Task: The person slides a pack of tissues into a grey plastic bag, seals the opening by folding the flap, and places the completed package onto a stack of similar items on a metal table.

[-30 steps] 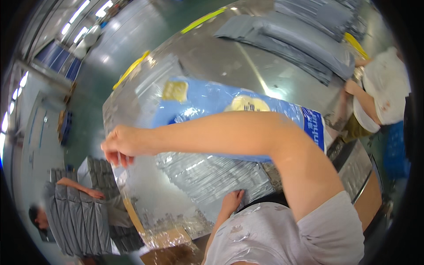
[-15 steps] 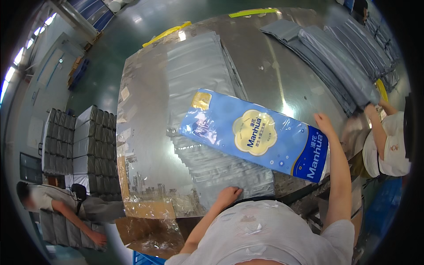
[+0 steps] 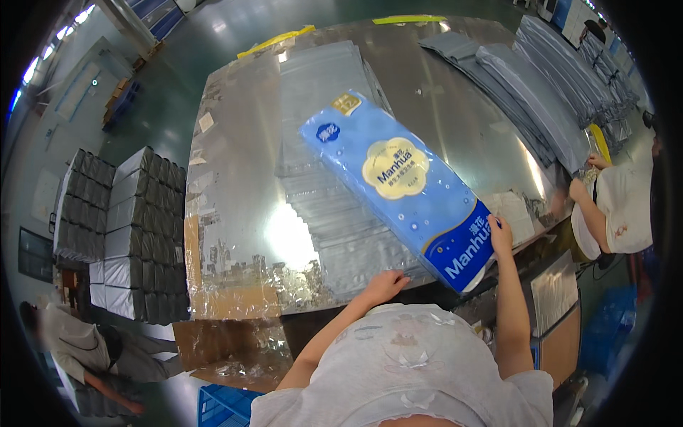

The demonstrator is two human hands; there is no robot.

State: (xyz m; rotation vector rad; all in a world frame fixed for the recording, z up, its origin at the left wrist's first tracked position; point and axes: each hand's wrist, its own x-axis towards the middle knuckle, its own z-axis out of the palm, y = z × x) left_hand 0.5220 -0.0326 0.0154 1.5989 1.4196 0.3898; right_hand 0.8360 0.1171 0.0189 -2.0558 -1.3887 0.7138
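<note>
A long blue toilet paper pack (image 3: 388,206) in glossy film slants across the table, lying over a fanned stack of grey plastic bags (image 3: 320,92). Its near right end is gripped by my right hand (image 3: 501,236), fingers curled over the edge. At the near edge of the bags, left of the pack's lower end, my left hand (image 3: 388,285) is closed with its fingers pressed together. Whether it pinches a bag edge cannot be made out.
More grey bags (image 3: 526,99) are piled at the table's far right, where a co-worker's hands (image 3: 587,178) reach in. Grey wrapped bales (image 3: 128,242) stand on the left, near another person (image 3: 85,341). A brown cardboard box (image 3: 228,349) and blue crate (image 3: 220,406) sit below the table edge.
The blue pack has turned to a steeper slant, its far end swinging away from me. My right hand has come nearer and left with it. My left hand has shifted slightly right and away.
</note>
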